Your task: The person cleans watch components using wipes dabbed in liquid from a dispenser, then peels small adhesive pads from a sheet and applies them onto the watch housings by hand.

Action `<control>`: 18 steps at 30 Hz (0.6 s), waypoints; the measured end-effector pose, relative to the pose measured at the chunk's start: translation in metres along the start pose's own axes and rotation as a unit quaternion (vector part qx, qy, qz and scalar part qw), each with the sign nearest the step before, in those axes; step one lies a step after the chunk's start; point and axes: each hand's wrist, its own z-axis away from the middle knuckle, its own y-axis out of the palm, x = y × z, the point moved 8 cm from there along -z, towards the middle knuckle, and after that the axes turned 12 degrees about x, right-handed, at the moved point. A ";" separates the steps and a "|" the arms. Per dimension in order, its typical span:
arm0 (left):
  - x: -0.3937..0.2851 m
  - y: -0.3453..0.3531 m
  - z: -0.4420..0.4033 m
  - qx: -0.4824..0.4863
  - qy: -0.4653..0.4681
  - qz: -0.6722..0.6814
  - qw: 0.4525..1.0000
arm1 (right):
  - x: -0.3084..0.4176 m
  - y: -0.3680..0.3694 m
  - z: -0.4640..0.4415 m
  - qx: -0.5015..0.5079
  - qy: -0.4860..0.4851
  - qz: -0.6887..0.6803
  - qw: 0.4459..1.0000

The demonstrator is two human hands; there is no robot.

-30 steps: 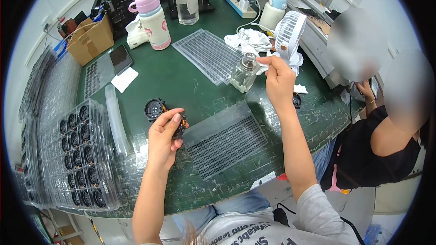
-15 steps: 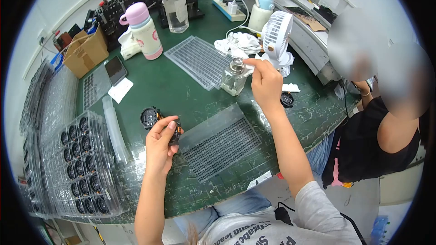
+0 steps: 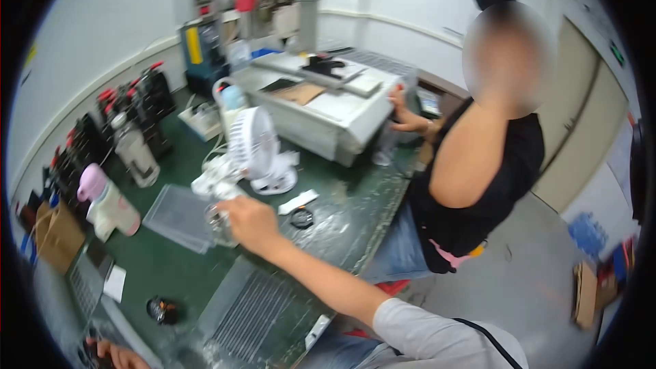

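At the lower left edge, my left hand is closed around a small black part, partly cut off by the view. My right hand is at the top of a small clear glass bottle. Its fingers are curled and blurred, so what they may pinch cannot be made out. A black round part with orange bits lies on the green table between my hands. Nearby is a clear sheet with rows of small dark pieces. Right of my right hand lies another black round part.
A white fan and crumpled white tissue stand behind the bottle. Clear sheets, a pink-lidded flask and a clear bottle are leftward. A co-worker sits by a white machine.
The view has swung right and up, bringing the machine and co-worker into fuller sight. My left hand has shifted toward the lower left edge; my right hand is still by the glass bottle.
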 end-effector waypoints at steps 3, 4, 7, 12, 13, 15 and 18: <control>0.018 0.000 -0.003 -0.089 0.086 0.001 0.992 | 0.007 -0.010 -0.001 -0.009 0.002 -0.015 1.000; 0.022 0.000 -0.002 -0.106 0.097 -0.029 0.989 | 0.006 -0.008 0.001 -0.015 0.003 -0.014 1.000; 0.022 -0.020 0.000 -0.062 -0.030 -0.070 0.995 | -0.001 -0.003 0.000 0.015 0.019 -0.045 0.999; 0.013 -0.063 0.011 -0.047 -0.039 -0.204 0.977 | 0.003 -0.008 -0.001 0.009 0.015 -0.036 0.999; 0.021 -0.065 0.013 -0.143 0.010 -0.260 0.955 | -0.001 -0.002 -0.001 0.016 0.002 -0.044 0.999; 0.035 -0.064 0.014 -0.131 -0.019 -0.294 0.947 | 0.002 -0.006 -0.002 0.014 -0.006 -0.060 0.998; 0.044 -0.063 0.012 -0.151 -0.023 -0.346 0.926 | 0.007 -0.009 -0.003 0.030 0.003 -0.049 0.998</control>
